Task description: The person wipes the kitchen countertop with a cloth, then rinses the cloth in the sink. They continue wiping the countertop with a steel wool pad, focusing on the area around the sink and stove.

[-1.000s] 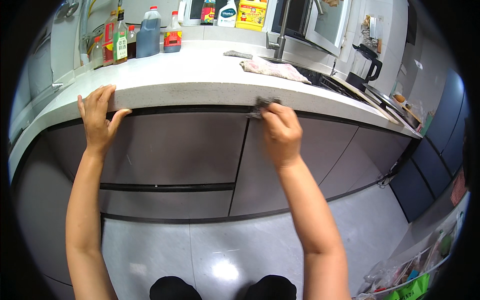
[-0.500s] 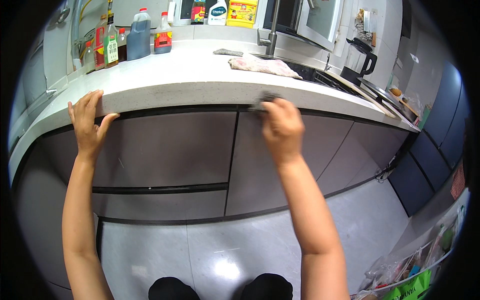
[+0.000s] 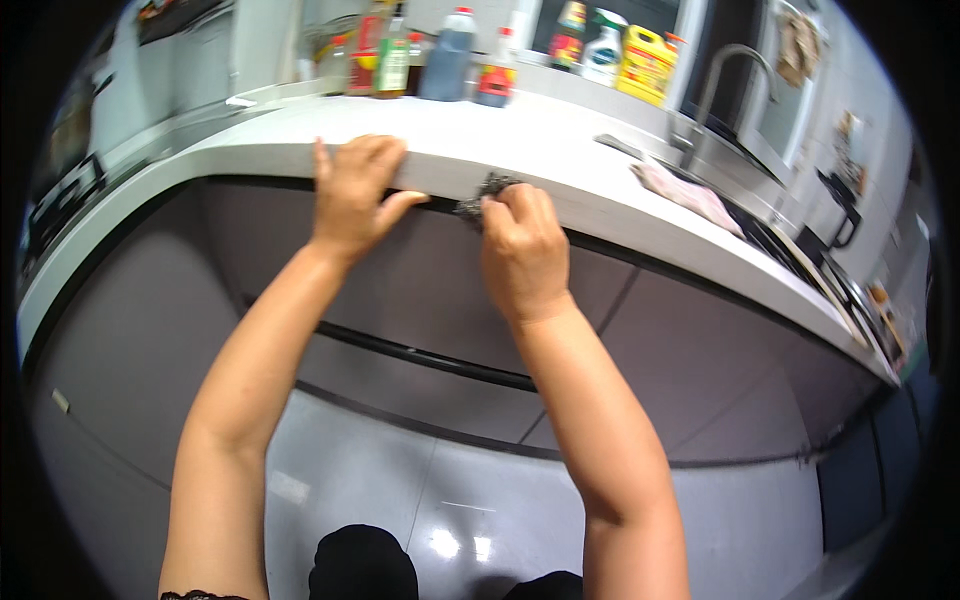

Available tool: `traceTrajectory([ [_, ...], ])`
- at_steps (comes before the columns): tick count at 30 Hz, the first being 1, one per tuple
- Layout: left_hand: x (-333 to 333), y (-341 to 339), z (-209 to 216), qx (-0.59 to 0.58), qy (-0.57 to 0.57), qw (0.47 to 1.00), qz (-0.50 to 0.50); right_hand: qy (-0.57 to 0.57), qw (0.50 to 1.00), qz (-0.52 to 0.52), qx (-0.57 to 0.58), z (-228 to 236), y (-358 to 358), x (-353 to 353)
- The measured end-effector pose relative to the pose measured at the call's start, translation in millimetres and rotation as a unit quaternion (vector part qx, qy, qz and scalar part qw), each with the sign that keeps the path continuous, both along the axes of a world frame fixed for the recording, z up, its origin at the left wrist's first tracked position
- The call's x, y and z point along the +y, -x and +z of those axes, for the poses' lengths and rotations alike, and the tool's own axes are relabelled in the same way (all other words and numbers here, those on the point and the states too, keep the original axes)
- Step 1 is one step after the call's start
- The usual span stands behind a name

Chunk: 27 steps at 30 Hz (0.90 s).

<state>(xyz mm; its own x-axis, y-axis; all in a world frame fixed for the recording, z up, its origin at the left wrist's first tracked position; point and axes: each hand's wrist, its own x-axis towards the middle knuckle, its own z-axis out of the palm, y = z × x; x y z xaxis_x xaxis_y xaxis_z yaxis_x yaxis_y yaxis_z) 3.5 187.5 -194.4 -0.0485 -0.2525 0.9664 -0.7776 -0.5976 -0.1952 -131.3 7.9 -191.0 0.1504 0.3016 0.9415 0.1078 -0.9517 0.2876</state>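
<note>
A dark grey, curly steel wool scrubber (image 3: pixel 485 196) is pinched in the fingers of my right hand (image 3: pixel 527 255). It presses against the front edge of the white countertop (image 3: pixel 285 158), over the dark gap above the cabinet doors. To its left, my left hand (image 3: pixel 355 200) rests with spread fingers on the same edge, fingertips on top and thumb pointing toward the scrubber. Nothing is held in that hand. Part of the scrubber is hidden behind my right fingers.
Several sauce bottles (image 3: pixel 446 58) stand at the back of the counter. A yellow jug (image 3: pixel 648 65) sits on the windowsill. Right of them are a faucet (image 3: pixel 708 95), a pinkish cloth (image 3: pixel 688 196) and a dark sink. Grey-brown cabinet fronts (image 3: pixel 700 350) lie below.
The view has swung to the left. My right hand with the scrubber has slid left along the counter edge, closer to my left hand, which stays spread on the edge.
</note>
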Motion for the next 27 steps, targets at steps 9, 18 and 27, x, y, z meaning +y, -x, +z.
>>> traceTrajectory([
  [9,89,-15,-35,0.075,-0.098,0.982,0.142,0.073,0.997,0.008,-0.012,10,15,-7],
  [18,84,-23,-46,0.096,-0.101,0.986,0.095,0.145,0.989,0.009,0.013,14,-35,60],
  [27,127,-55,-56,0.092,-0.066,0.992,0.055,0.172,0.985,0.022,0.002,11,-90,122],
])
